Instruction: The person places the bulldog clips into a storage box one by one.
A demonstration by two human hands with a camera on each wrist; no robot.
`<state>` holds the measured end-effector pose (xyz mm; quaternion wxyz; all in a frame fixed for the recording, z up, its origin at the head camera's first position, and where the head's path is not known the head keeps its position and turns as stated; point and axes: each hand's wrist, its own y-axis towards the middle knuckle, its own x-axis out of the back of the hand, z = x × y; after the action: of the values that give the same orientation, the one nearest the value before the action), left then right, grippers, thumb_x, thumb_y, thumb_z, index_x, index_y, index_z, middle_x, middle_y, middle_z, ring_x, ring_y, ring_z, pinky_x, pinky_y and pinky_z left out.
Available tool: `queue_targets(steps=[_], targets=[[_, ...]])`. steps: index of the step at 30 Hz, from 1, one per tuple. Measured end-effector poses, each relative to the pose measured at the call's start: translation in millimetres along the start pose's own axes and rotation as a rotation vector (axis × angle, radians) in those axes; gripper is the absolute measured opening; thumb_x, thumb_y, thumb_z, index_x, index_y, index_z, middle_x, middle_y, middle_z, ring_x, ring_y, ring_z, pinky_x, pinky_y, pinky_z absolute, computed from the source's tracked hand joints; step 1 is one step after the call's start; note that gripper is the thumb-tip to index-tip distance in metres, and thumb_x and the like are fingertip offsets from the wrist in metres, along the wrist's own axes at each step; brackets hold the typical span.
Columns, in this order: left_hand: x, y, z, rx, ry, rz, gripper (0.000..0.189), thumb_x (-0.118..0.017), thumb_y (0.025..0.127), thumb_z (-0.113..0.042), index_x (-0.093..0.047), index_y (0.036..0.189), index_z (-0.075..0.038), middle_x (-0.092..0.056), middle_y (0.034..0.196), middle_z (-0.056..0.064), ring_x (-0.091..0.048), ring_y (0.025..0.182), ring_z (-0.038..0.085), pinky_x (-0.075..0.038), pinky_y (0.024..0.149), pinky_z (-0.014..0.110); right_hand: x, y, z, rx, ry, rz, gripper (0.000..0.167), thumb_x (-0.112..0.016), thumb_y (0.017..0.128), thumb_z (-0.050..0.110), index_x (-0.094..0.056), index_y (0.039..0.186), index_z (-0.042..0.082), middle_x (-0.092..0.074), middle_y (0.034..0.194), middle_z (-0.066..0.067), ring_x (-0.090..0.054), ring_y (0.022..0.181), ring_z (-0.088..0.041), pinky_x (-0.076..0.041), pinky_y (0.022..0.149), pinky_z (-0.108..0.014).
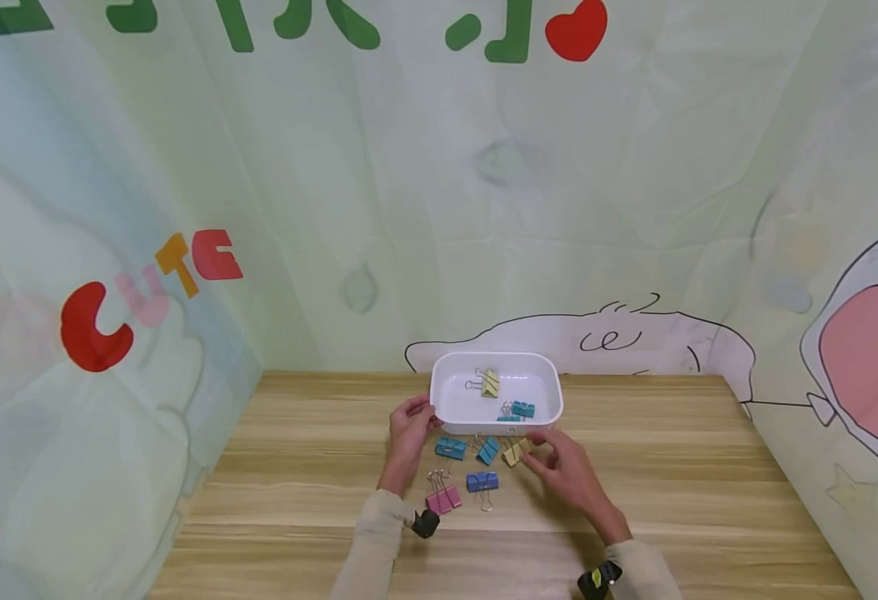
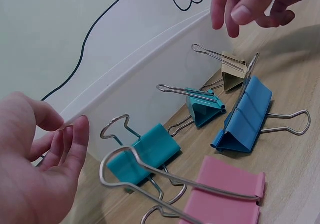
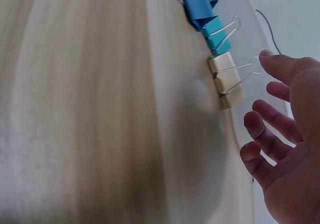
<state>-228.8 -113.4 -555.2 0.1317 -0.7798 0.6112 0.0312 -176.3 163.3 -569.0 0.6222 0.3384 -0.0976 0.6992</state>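
Observation:
My left hand [image 1: 409, 433] holds the left end of the white tray [image 1: 559, 400], fingers and thumb at its rim. My right hand [image 1: 565, 468] hovers beside a yellow binder clip [image 1: 515, 452] at the tray's front, fingers loosely bent with nothing between them. Along the front wall lie a teal binder clip [image 2: 145, 154] and another teal binder clip [image 2: 205, 106]. Closer to me are a blue binder clip [image 1: 482, 482] and a pink binder clip [image 1: 443, 500], wire handles raised on the pink one. Inside the tray sit a pale yellow clip [image 1: 490, 384] and teal clips [image 1: 523, 409].
The wooden table [image 1: 296, 483] ends at a printed cloth backdrop [image 1: 319, 250] just behind the tray. Each wrist wears a small black camera, one on the left wrist [image 1: 426, 523] and one on the right [image 1: 599, 578].

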Motion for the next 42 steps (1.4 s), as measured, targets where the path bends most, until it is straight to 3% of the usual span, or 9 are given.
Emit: queue_targets(steps=[8,13,16,20,37,42], targets=[[-0.4,-0.2,0.0,-0.003,-0.008,0.0,0.034,-0.057,0.098,0.007,-0.054,0.13,0.019,-0.056,0.123,0.036,-0.067,0.089,0.027,-0.062,0.074,0.025,-7,-5.6,-2,-0.01,-0.129,0.002,0.044,-0.086,0.087,0.02,-0.071,0.127,0.012,-0.069,0.12,-0.009,-0.054,0.073,-0.007,-0.054,0.072,-0.03],[-0.7,0.7,0.4,-0.005,-0.008,-0.002,0.033,-0.057,0.098,0.007,-0.054,0.129,0.019,-0.056,0.123,0.037,-0.067,0.089,0.028,-0.062,0.075,0.026,-12,-6.1,-1,0.033,-0.199,-0.01,0.048,-0.087,0.085,0.021,-0.07,0.129,0.011,-0.069,0.121,-0.012,-0.055,0.079,-0.013,-0.056,0.081,-0.043],[-0.9,0.3,-0.2,-0.006,-0.007,-0.004,0.034,-0.057,0.098,0.007,-0.054,0.129,0.019,-0.055,0.123,0.037,-0.067,0.09,0.029,-0.062,0.074,0.026,-16,-5.6,-3,0.035,-0.212,-0.014,0.05,-0.086,0.085,0.022,-0.069,0.131,0.011,-0.068,0.125,-0.014,-0.065,0.095,-0.026,-0.057,0.09,-0.052],[-1.3,-0.5,-1.2,-0.011,-0.018,-0.003,0.034,-0.057,0.097,0.008,-0.053,0.129,0.02,-0.055,0.122,0.038,-0.067,0.089,0.03,-0.062,0.073,0.025,-21,-4.6,-5,0.023,-0.234,-0.021,0.052,-0.086,0.086,0.026,-0.068,0.132,0.011,-0.066,0.132,-0.015,-0.064,0.118,-0.038,-0.055,0.098,-0.059],[-1.9,-1.8,-1.4,-0.005,0.003,-0.012,0.034,-0.058,0.097,0.007,-0.054,0.129,0.019,-0.056,0.122,0.036,-0.067,0.089,0.03,-0.062,0.075,0.026,-29,-3.3,0,0.009,-0.288,-0.056,0.051,-0.086,0.086,0.031,-0.069,0.129,0.01,-0.066,0.134,-0.016,-0.065,0.115,-0.041,-0.058,0.087,-0.061],[-2.5,-2.7,-2.5,0.001,-0.011,-0.011,0.033,-0.057,0.098,0.007,-0.054,0.129,0.018,-0.055,0.123,0.037,-0.066,0.091,0.031,-0.062,0.074,0.025,-31,-2.8,1,-0.035,-0.312,-0.044,0.053,-0.085,0.086,0.036,-0.069,0.13,0.012,-0.065,0.135,-0.015,-0.065,0.114,-0.041,-0.059,0.084,-0.061]])
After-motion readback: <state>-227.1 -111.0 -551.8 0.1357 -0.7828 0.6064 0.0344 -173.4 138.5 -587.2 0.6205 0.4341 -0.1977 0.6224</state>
